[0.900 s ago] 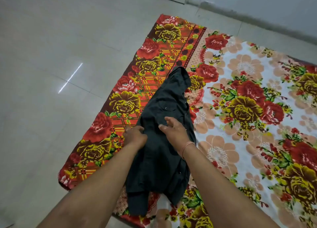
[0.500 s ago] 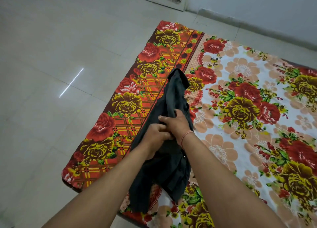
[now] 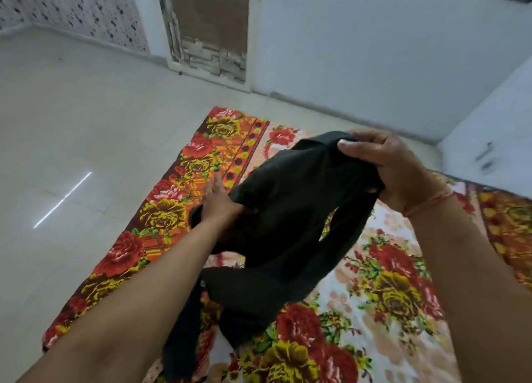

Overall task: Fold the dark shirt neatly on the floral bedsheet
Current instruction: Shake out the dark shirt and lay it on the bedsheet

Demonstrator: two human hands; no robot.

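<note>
Clearly soft and light: dark shirt lifted off the floral bedsheet, sagging through the middle of the frame in loose folds, with a sleeve or tail trailing down to the lower centre and brushing the sheet there. No stiffness anywhere; drapes wherever unsupported, bunches wherever gripped.

Right hand, upper right of centre, closed around one end of the garment, thumb on top and fingers curled beneath, cloth gathered in the fist. Which part that is, collar or hem, cannot be told. Left hand, left of centre, fingers pressed together and pointing up-frame, palm turned against the shirt's left side; whether pinching cloth or only pressing on it, hard to tell, since the fabric hides the thumb side.

Judged for handling: little weight, little slip, nothing to break, but prone to collapsing into a crumple if held from a single bunch. Better taken by two matching points, such as shoulder seams or both collar ends, pinched between thumb and fingers, then shaken out and laid flat on the open white-ground part of the sheet at the lower right. Folding not yet begun by the look of it.
</note>
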